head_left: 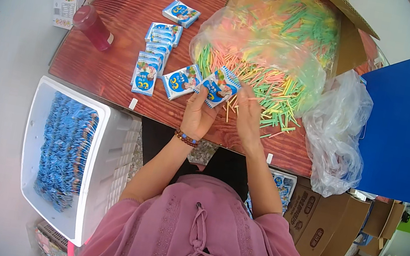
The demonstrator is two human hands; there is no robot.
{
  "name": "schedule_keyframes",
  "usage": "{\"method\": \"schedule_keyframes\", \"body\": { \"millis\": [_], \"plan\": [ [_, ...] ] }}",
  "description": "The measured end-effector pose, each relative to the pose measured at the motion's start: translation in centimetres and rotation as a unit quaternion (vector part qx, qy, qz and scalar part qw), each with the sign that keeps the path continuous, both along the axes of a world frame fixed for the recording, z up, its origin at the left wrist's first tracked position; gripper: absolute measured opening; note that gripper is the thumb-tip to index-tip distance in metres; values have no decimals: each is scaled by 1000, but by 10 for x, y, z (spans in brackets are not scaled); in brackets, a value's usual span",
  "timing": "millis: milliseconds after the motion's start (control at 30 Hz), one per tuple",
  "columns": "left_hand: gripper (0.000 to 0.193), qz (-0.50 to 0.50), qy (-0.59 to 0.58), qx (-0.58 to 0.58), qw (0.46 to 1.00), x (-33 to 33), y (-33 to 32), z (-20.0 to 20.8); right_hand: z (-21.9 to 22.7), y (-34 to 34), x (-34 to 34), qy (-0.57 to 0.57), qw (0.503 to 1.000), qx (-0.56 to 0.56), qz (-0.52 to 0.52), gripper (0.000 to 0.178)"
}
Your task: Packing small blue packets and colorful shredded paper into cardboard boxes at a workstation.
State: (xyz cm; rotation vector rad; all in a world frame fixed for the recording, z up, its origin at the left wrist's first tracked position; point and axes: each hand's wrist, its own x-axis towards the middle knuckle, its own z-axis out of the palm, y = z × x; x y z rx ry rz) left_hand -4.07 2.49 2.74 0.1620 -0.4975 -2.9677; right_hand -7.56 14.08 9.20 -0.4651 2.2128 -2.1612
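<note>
My left hand (199,116) pinches a blue and white packet (219,88) at its lower edge, just above the table's front edge. At the packet's right side is my right hand (248,115), fingers drawn together; a thin pinkish stick shows by its fingertips, but whether it is gripped is unclear. Another blue and white packet (182,81) lies flat just left of the held one. Beyond my hands, many thin pink, green and yellow sticks (283,89) spill from a clear plastic bag (265,34). An overlapping row of packets (145,76) lies farther left.
Stacked packets (181,13) and a pink-filled bottle (93,27) stand on the red-brown wooden table (132,11). A white bin (92,163) of blue packets stands lower left. Crumpled clear plastic (336,132) hangs over the right edge, beside a blue panel (408,125) and cardboard boxes (330,227).
</note>
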Motion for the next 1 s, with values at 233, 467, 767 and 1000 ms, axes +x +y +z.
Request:
{"method": "schedule_keyframes", "body": {
  "millis": [233, 467, 767, 1000],
  "plan": [
    [39, -6, 22, -91, 996, 4, -6, 1, -2, 15, -22, -87, 988, -81, 102, 24],
    [34, -16, -20, -320, 947, 10, -22, 14, -5, 15, -16, -70, 988, -36, 131, 24],
    [22, -47, -17, -418, 907, 9, -20, 12, -15, 20, -17, -84, 987, -32, 130, 24],
    [18, -46, -53, -397, 915, 14, -18, 12, -26, 23, -19, -73, 987, 69, 127, 21]
  ]
}}
